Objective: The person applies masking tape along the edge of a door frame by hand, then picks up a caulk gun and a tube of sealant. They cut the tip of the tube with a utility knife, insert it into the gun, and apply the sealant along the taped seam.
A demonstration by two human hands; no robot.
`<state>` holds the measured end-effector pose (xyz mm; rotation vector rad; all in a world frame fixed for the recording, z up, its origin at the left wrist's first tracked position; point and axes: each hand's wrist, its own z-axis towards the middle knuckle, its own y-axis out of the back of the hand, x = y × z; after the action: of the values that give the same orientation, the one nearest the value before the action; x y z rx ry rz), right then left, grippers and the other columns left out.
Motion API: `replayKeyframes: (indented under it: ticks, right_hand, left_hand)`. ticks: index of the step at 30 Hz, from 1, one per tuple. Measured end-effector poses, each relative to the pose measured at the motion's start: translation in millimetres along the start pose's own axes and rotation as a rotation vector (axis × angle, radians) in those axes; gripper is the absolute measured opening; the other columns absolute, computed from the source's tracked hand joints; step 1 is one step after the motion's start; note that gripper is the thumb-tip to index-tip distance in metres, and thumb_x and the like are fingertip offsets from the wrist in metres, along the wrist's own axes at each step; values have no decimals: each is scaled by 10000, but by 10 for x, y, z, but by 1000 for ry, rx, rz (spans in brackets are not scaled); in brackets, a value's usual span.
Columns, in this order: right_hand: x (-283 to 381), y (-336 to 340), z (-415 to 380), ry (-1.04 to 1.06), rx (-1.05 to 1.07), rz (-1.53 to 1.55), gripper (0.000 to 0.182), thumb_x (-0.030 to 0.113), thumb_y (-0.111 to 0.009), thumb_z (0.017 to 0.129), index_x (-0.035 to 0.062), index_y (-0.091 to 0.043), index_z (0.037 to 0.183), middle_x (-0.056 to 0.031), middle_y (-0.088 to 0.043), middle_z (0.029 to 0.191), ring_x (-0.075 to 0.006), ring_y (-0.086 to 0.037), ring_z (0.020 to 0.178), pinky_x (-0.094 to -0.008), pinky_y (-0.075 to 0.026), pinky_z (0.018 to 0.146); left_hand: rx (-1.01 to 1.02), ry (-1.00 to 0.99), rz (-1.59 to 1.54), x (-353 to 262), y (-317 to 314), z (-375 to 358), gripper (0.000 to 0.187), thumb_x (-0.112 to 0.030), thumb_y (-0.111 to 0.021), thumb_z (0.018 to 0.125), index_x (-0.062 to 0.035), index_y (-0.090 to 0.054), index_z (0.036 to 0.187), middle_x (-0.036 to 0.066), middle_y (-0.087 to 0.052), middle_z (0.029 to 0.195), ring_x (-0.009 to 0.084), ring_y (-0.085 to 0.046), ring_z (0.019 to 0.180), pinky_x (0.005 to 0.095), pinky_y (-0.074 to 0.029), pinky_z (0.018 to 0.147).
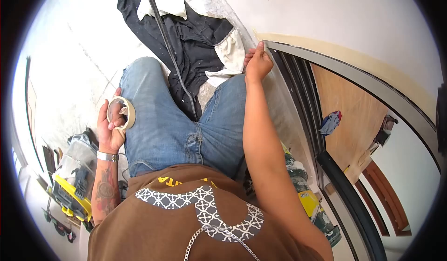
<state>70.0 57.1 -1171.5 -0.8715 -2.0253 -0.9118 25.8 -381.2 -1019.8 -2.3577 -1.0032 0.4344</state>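
Observation:
A roll of masking tape (132, 113) is in my left hand (114, 123), beside my left thigh, with fingers through and around the ring. My right hand (259, 64) is raised over my right knee, fingers curled and thumb pointing up. Its thumb tip meets the corner of the grey and black door or window frame (349, 67). Whether anything is pinched in these fingers is hidden. Along the frame's outer edge, a pale band of masking tape (321, 46) runs on the white wall.
A long thin black strip (163, 32) stretches between my legs over dark and white cloths (198, 39). A yellow and clear machine or case (74, 177) stands at left. Green and yellow containers (305, 198) sit at right. Beyond the frame, a crumpled blue cloth (331, 122) lies on a wooden surface.

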Motion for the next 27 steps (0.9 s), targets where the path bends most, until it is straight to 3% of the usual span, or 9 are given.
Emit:
replayKeyframes:
  ticks: [10, 13, 15, 16, 18, 20, 21, 23, 27]
  right_hand:
    - [-237, -11, 259, 221, -81, -319, 625, 441, -467, 1049, -12, -685, 677, -108, -666, 583, -242, -642, 514, -368, -520, 580]
    - [-60, 4, 90, 119, -63, -389, 631, 451, -442, 1045, -3, -709, 698, -122, -682, 599, -307, -683, 613, -414, -537, 693]
    - [-2, 64, -35, -206, 85, -289, 596, 420, -440, 1043, -11, -714, 736, -180, -708, 686, -391, -691, 742, -471, -519, 796]
    - [-183, 132, -8, -192, 83, -267, 596, 420, -440, 1043, -11, -714, 736, -180, -708, 686, -391, -691, 742, -471, -519, 796]
    - [-599, 257, 73, 190, 80, -299, 571, 413, -451, 1066, -2, -649, 727, -124, -657, 636, -233, -645, 558, -374, -520, 583]
    - [-177, 394, -320, 311, -2, -577, 532, 373, -407, 1064, 15, -679, 780, -175, -696, 819, -356, -676, 821, -465, -495, 819]
    - [-422, 489, -249, 564, 27, -653, 503, 338, -393, 1072, 14, -685, 820, -178, -701, 896, -316, -681, 846, -436, -504, 824]
    - [-150, 586, -495, 277, 96, -478, 419, 289, -405, 1076, -12, -669, 954, -141, -710, 965, -255, -691, 850, -395, -517, 807]
    - [198, 867, -1040, 351, -21, -228, 307, 260, -494, 1020, -3, -651, 999, -151, -680, 961, -255, -668, 875, -389, -508, 807]
  left_hand:
    - [-22, 18, 50, -9, -59, -6, 534, -282, -436, 1102, -45, -307, 1563, 86, -628, 877, 66, -437, 504, 178, -430, 482]
    - [-8, -1, 99, -9, -79, -3, 529, -282, -437, 1099, -41, -319, 1555, 77, -619, 871, 64, -434, 501, 175, -441, 494]
    - [-56, -20, 148, -24, -111, 5, 479, -296, -431, 1100, -34, -395, 1499, 49, -603, 835, 59, -407, 490, 182, -433, 485]
    - [-64, -30, 182, -25, -148, -1, 466, -291, -439, 1097, -41, -409, 1490, 35, -602, 821, 61, -404, 487, 178, -416, 479]
    - [-20, -20, 227, -62, -177, -14, 444, -265, -454, 1089, -56, -426, 1479, 14, -601, 789, 72, -420, 490, 195, -419, 504]
    - [65, -31, 276, -132, -243, -92, 449, -219, -474, 1069, -64, -421, 1487, 16, -607, 767, 92, -463, 512, 252, -471, 584]
    - [94, -63, 307, -148, -315, -183, 466, -192, -486, 1054, -64, -413, 1496, 26, -612, 763, 103, -487, 528, 288, -502, 635]
    - [13, -110, 391, -277, -484, -394, 519, -144, -493, 1024, -59, -378, 1523, 46, -609, 743, 110, -521, 561, 345, -508, 695]
    - [265, -373, 880, -588, -404, -789, 478, -102, -568, 968, -5, -516, 1433, -27, -537, 731, 50, -434, 551, 217, -364, 541]
